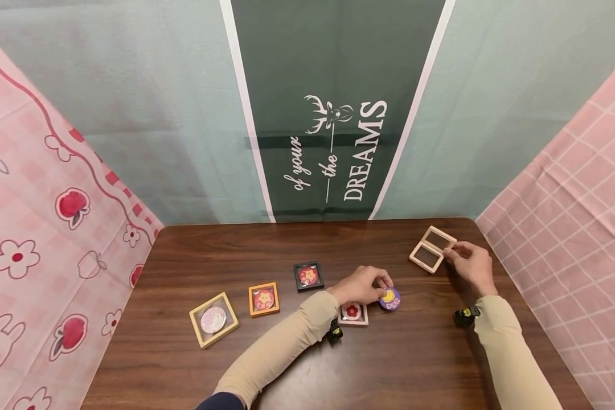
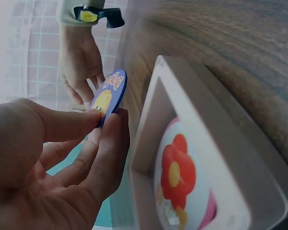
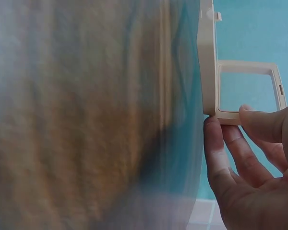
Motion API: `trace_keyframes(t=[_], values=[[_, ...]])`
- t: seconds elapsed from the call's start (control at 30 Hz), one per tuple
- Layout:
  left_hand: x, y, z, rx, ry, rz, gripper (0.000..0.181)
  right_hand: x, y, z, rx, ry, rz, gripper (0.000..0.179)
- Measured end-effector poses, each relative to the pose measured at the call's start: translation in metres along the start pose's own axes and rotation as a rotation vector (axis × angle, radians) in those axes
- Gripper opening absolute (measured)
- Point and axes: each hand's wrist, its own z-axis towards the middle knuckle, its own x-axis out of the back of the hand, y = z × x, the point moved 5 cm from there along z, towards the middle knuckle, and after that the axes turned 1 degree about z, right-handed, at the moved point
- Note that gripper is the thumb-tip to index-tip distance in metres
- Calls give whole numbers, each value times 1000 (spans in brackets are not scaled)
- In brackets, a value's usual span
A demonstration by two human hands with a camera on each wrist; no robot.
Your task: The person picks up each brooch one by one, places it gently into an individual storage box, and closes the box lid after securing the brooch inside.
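In the head view my left hand (image 1: 361, 286) pinches a round purple badge (image 1: 390, 298) with a yellow figure on it. The left wrist view has the badge (image 2: 116, 88) tilted on edge between thumb and fingers, above the table. Under that hand lies a pale square display frame (image 1: 355, 324) holding a red-flower badge (image 1: 352, 311), partly covered by the wrist. At the right, my right hand (image 1: 471, 266) pinches one edge of a cream hinged display frame (image 1: 433, 247), its two halves spread apart. The right wrist view shows thumb and fingers on one half of this frame (image 3: 247, 64).
Left of the left hand lie a black frame (image 1: 310, 289), an orange frame (image 1: 265, 312) and a yellow frame (image 1: 220, 336), each with a round badge inside. All rest on the dark wooden table (image 1: 389, 364). Patterned cloths hang behind and at both sides.
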Motion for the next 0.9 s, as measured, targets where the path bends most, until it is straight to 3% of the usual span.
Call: trace_keyframes(t=[0.2,0.43,0.9], values=[[4,1,-3,-2,-11,-23,16,-6,-11,-19,88,-50,-25,21],[4,-3,-6,8,-23,-40,15,-17,-22,-43,120,-135,6,15],[6,-7,-10,14,-5,-47,16,-19,-24,-70,148,-117,17,12]])
